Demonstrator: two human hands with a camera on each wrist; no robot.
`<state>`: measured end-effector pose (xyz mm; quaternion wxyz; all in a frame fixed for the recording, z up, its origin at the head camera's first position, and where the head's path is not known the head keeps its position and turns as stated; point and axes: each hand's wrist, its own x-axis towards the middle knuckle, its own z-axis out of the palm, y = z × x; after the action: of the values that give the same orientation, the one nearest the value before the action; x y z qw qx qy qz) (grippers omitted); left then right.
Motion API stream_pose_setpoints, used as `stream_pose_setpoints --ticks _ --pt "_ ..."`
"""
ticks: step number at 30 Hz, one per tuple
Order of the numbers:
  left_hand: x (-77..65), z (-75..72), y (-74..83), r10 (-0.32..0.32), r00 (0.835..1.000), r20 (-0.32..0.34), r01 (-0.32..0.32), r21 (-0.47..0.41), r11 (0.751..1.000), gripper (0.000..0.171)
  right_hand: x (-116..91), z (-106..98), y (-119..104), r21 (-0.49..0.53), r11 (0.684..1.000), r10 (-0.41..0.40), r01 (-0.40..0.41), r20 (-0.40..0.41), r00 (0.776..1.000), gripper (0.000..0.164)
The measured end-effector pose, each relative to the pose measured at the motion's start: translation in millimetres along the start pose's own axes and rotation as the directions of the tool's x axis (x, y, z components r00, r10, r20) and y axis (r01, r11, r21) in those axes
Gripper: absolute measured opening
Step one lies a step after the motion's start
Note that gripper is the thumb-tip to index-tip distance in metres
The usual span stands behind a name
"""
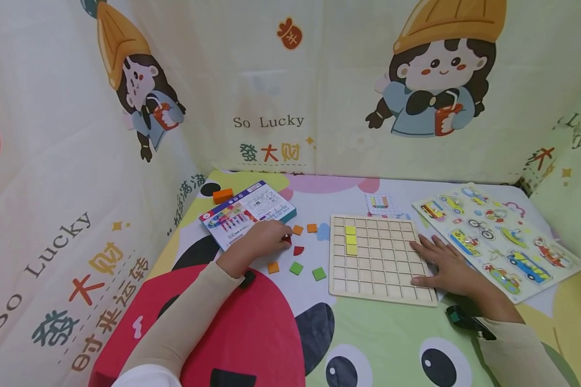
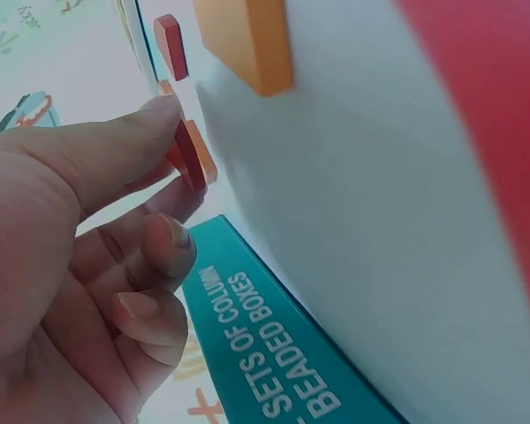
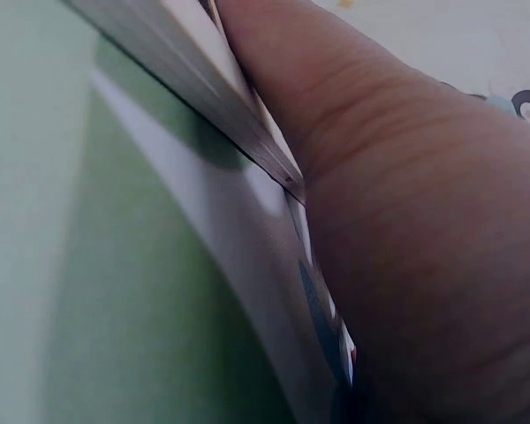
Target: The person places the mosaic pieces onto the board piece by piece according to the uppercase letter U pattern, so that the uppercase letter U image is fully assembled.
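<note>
My left hand (image 1: 266, 236) pinches a small flat red piece (image 2: 187, 157) between thumb and fingers, just off the right side of a boxed set (image 1: 247, 212). Another red piece (image 1: 298, 250), with a rounded edge, lies close by. Around them are orange square tiles (image 1: 312, 228) and green square tiles (image 1: 296, 268). A wooden grid board (image 1: 377, 287) holds a column of yellow squares (image 1: 351, 240) near its upper left. On the board's right edge rests my right hand (image 1: 452, 271), fingers spread. In the right wrist view, the thumb side touches the board's edge (image 3: 194, 79).
A white sheet with vehicle pictures (image 1: 503, 236) lies at the right, partly under the right forearm. Behind the board is a small printed grid card (image 1: 381, 203). An orange block (image 1: 222, 195) stands beyond the box. Printed cloth walls (image 1: 339, 107) enclose the table.
</note>
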<state>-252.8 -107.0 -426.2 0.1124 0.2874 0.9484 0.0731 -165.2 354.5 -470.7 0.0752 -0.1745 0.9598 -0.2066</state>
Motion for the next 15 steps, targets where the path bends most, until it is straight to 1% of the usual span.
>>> stream_pose_setpoints --ticks 6,8,15 --pt "8.0 0.1 6.9 0.040 0.999 -0.006 -0.040 0.024 0.999 0.038 -0.7 -1.8 0.1 0.005 1.000 -0.005 0.005 -0.009 1.000 0.104" --pt "11.0 -0.4 10.4 0.043 0.999 -0.003 -0.043 0.026 0.999 0.038 -0.5 -0.8 1.2 0.001 1.000 -0.006 0.006 -0.005 1.000 0.104" --pt "23.8 -0.4 27.0 0.098 0.995 0.016 -0.099 0.063 0.993 0.031 0.0 3.0 5.1 0.003 1.000 -0.014 0.014 -0.013 1.000 0.102"
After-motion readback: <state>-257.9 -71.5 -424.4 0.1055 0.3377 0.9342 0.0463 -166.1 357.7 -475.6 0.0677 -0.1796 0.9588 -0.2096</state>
